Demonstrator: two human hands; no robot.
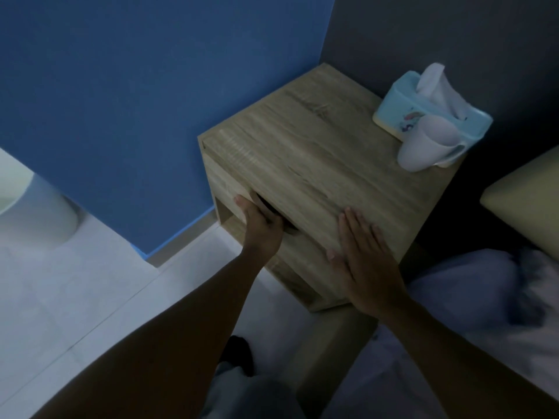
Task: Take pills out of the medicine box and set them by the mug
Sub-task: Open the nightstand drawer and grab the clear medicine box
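Two bare hands are at a wooden bedside cabinet (317, 164) that fills the middle of the view, set in a corner between a blue wall (136, 101) at 10 o'clock and a dark grey wall (438, 31) at 1 o'clock. The left hand (260, 225) reaches the cabinet's front face, its fingers (266, 211) curled into a dark handle slot in the drawer front (230, 189) and closed on its edge, thumb lying outside on the wood. The right hand (363, 261) lies flat, palm down, on the near edge of the worktop, fingers straight and spread, holding nothing. At 2 o'clock, on the far right corner of the worktop, a white mug (423, 149) stands right in front of a light blue tissue box (402, 104), overlapping it in this view, with a white tissue (438, 86) sticking up out of the box. The medicine box and the pills cannot be seen; the drawer looks barely open, if at all. A pale yellow cushion (526, 192) shows at 3 o'clock, crumpled light bedding (484, 291) at 4 o'clock, and a white rounded object (33, 213), blurred, sits on the pale tiled floor (75, 297) at 9 o'clock.
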